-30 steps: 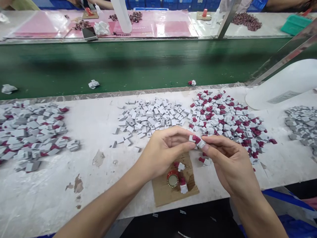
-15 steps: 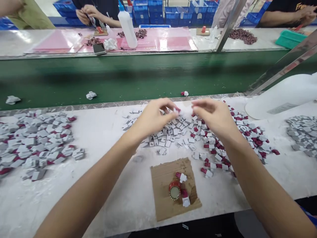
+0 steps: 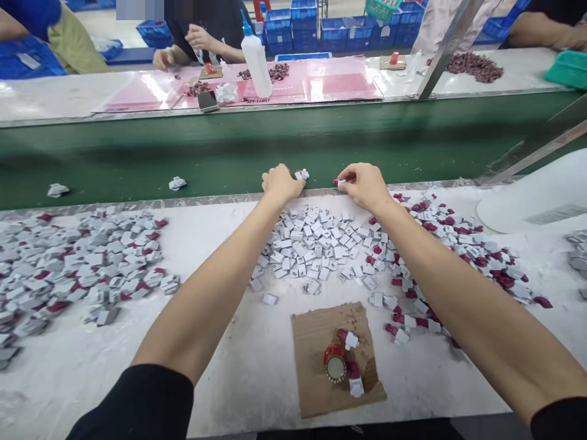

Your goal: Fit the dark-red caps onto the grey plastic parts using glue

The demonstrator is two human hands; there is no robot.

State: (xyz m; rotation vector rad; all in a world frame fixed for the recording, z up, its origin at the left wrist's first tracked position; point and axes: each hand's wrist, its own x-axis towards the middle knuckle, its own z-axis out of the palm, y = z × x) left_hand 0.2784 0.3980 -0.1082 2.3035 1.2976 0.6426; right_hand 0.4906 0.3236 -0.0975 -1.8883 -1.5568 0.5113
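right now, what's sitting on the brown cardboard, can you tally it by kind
On the cardboard:
Maroon-and-white pieces: 2
Round red cap-like item: 1
Total: 3

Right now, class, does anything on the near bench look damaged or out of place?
Yes: the cardboard has a ragged right edge and a dark brown patch beside the lower white-and-maroon piece, so it looks torn or stained.
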